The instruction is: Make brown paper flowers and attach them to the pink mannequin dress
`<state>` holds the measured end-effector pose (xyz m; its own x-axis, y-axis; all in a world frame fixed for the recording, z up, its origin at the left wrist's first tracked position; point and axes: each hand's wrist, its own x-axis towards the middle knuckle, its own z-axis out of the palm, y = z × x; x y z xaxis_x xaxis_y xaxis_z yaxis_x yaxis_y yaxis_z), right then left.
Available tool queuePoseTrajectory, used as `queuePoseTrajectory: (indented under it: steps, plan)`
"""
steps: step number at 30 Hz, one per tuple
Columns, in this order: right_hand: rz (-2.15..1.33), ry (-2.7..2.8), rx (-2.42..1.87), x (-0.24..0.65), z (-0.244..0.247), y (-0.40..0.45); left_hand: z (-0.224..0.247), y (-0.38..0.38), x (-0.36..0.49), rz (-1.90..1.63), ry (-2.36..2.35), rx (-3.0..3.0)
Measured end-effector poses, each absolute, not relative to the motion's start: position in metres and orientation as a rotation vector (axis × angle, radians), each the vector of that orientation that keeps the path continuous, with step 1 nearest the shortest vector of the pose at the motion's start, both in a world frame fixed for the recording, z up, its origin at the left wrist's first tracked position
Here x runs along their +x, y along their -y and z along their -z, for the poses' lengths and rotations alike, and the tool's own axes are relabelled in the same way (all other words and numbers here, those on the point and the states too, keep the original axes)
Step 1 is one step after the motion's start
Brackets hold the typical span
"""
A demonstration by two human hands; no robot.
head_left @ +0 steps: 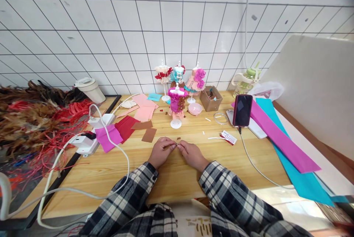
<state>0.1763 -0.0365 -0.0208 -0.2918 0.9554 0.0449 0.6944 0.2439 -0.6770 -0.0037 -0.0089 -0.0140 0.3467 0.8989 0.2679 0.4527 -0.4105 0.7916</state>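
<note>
Head view: left hand (161,152) and right hand (193,155) both pinching some tiny bit (176,144) between meeting fingertips, over the wooden table (177,181) (red-and-white packet (229,137) has print, too small to read).

The table (179,187) is smooth, grained wood with a slight sheen; the wall tiles (149,41) behind look glossy. Matt paper-like sheets (143,114) lie near a dull cardboard box (207,103) and a shiny plastic bowl (195,109). The phone (242,110) has a glassy screen, the plaid sleeves (229,189) are soft matt cloth, and the small held piece (176,144) is too tiny to judge.
</note>
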Motion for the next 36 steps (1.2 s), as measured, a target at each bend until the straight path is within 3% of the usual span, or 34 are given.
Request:
queuePoseTrajectory:
  steps: [8, 16, 24, 31, 36]
  plan:
    - [-0.731, 2.039, -1.497, 0.179, 0.018, 0.038, 0.016, 0.007, -0.006, -1.072, -1.204, 1.912]
    - [-0.282, 1.915, -1.91, 0.222, 0.015, 0.024, 0.023, -0.004, -0.02, -1.191, -1.449, 1.749]
    - [0.074, 1.835, -1.831, 0.218, 0.015, 0.021, 0.026, -0.003, -0.015, -1.096, -1.41, 1.788]
    - [-0.424, 1.752, -1.475, 0.168, 0.014, 0.02, 0.022, -0.002, -0.013, -1.084, -1.371, 1.839]
    - [-0.559, 1.711, -1.376, 0.156, 0.021, 0.021, 0.026, -0.001, -0.012, -1.056, -1.348, 1.917]
